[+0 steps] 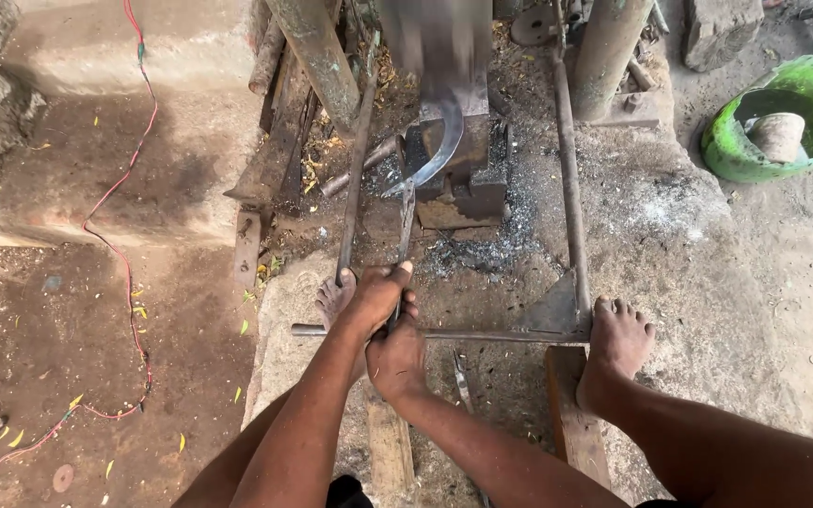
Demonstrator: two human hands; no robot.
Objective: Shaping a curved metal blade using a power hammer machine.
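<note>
Straight ahead of the hands stands a power hammer, its grey ram (pixel 439 42) blurred, most likely because it is moving, and its upper part cut off by the frame's top edge. Under it sits the dark anvil block (pixel 458 174), ringed by grey scale and ash, and across its top lies the curved blade (pixel 439 146), a sickle-shaped strip whose upper end is hidden under the ram. Just beyond the hands, thin tongs (pixel 405 226) reach forward to the blade's near tip, seemingly so the person can keep clear of the striking point. The left hand (pixel 378 293) is closed around the tong handles, fingers curled over the top, and the right hand (pixel 395 356) is wrapped tight below it, the two stacked and touching; how the tong tips bite the blade is too small to make out. To the right of the hands, a bare foot (pixel 618 334) presses on a treadle bar (pixel 482 335) that runs crosswise beneath the wrists, probably the hammer's pedal. The other foot (pixel 334 299) is largely hidden behind the left hand. Far right, a green basin (pixel 736 155) holds a pale pot; left, a red cable (pixel 129 273) trails across the dirt floor.
</note>
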